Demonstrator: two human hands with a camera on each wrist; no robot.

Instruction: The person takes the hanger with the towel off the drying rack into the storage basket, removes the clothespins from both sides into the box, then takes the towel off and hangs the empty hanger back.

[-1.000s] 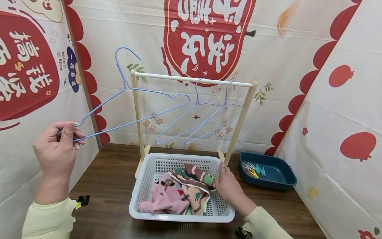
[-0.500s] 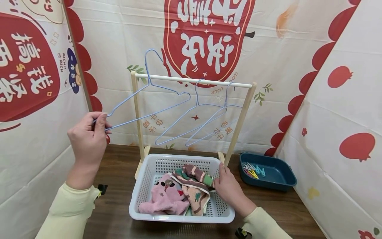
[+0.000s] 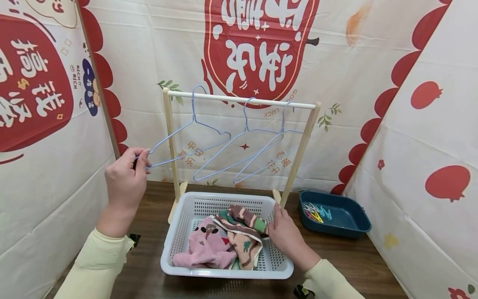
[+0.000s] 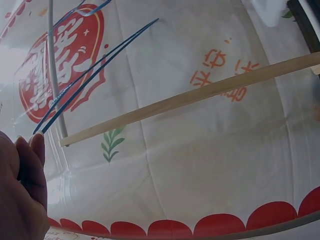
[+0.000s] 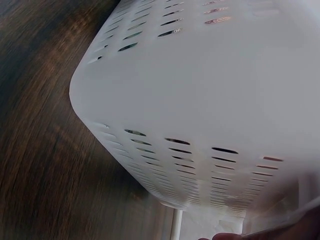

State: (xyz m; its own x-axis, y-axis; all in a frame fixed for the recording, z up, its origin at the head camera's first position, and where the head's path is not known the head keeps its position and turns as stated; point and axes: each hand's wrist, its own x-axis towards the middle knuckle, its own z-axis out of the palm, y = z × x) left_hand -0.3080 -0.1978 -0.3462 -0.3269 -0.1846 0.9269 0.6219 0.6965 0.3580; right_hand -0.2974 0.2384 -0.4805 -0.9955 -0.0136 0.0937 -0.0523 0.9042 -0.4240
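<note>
My left hand [image 3: 127,174] pinches one lower corner of a blue wire hanger [image 3: 175,132]. Its hook overlaps the white rail [image 3: 224,99] of a small wooden rack near the left post. In the left wrist view the hanger [image 4: 100,65] appears nearly edge-on, running out from the fingertips. Two more blue hangers [image 3: 220,161] hang farther right on the rail. My right hand [image 3: 289,236] grips the right rim of a white perforated basket [image 3: 169,249]. Inside lie a pink cloth [image 3: 205,249] and a brown-green patterned cloth [image 3: 244,236].
A dark blue tray [image 3: 351,220] with several coloured clips [image 3: 317,211] sits right of the basket on the dark wooden table [image 3: 336,261]. The rack's left post [image 3: 171,141] rises behind the basket. Printed fabric walls [image 3: 429,145] enclose the back and sides.
My left hand has carried the hanger rightward, then lowered it, so its hook has come from above and left of the rail to rail height. My right hand stays at the basket.
</note>
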